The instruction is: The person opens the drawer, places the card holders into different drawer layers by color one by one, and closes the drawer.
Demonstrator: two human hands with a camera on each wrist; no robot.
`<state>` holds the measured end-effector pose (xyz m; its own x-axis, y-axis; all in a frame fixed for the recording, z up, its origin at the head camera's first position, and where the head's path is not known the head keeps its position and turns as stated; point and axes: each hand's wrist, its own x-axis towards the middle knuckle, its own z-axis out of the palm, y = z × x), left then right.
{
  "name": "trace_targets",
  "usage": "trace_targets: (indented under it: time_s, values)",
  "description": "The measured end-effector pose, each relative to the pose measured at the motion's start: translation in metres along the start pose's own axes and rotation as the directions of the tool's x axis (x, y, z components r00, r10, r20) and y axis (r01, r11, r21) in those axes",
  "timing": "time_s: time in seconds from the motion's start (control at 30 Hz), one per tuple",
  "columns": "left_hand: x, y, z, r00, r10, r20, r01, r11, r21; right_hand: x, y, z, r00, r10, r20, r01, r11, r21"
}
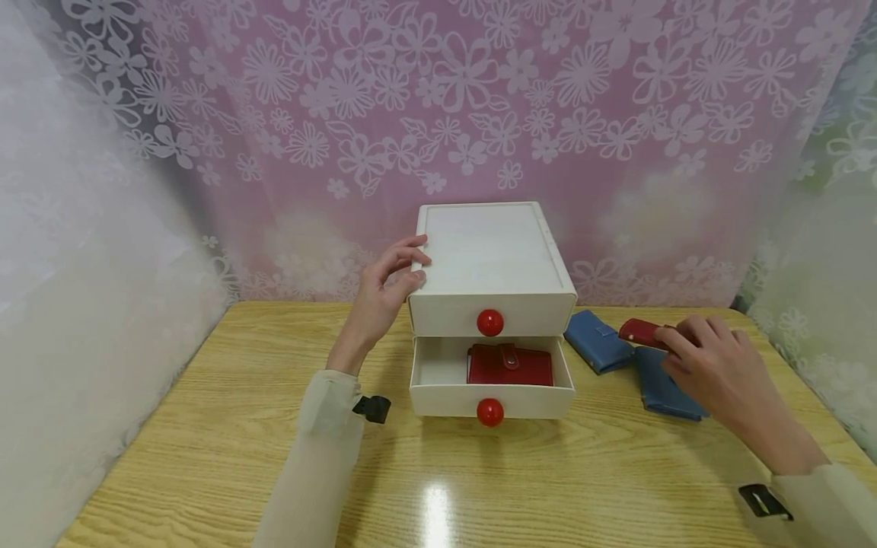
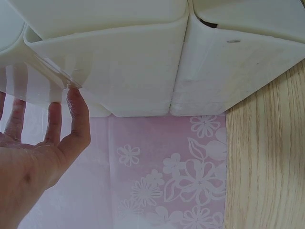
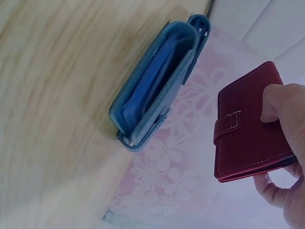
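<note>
My left hand [image 1: 384, 285] rests its fingertips on the left edge of a white two-drawer cabinet [image 1: 489, 251]; the left wrist view has its fingers [image 2: 78, 112] against the cabinet's side. The upper drawer is closed. Its lower drawer [image 1: 438, 399] is pulled out, with a red wallet [image 1: 510, 367] lying inside. Off to the right, my right hand [image 1: 719, 373] pinches another red wallet [image 3: 250, 126] between thumb and fingers, strap fastened. In the head view this hand overlaps one of two blue wallets, the nearer one [image 1: 661, 380].
The farther blue wallet [image 1: 597, 341] lies close to the cabinet's right side. Both drawers carry round red knobs, such as the lower one [image 1: 489, 412]. A wooden table [image 1: 205, 426] bears everything, and a pink flowered curtain [image 1: 384, 137] hangs behind it.
</note>
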<state>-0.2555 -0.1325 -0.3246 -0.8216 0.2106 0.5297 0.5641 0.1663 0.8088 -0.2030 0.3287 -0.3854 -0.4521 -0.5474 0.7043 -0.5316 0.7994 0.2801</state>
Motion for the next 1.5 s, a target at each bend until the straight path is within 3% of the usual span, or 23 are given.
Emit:
trace_targets:
  time_s: [0.6, 0.97, 1.5]
  values:
    - [0.0, 0.002, -0.002, 1.0, -0.018, -0.001, 0.018, 1.0, 0.009, 0.018, -0.028, -0.022, 0.997, 0.007, -0.08, 0.002, 0.994, 0.109]
    - [-0.001, 0.002, -0.001, 0.999, -0.035, 0.001, 0.035, 0.999, 0.003, 0.028, -0.046, -0.027, 0.982, -0.011, -0.191, 0.041, 0.987, 0.154]
    - [-0.001, 0.002, 0.001, 1.0, -0.005, -0.005, 0.005, 1.0, 0.008, 0.037, -0.061, -0.037, 0.973, -0.022, -0.231, 0.068, 0.979, 0.195]
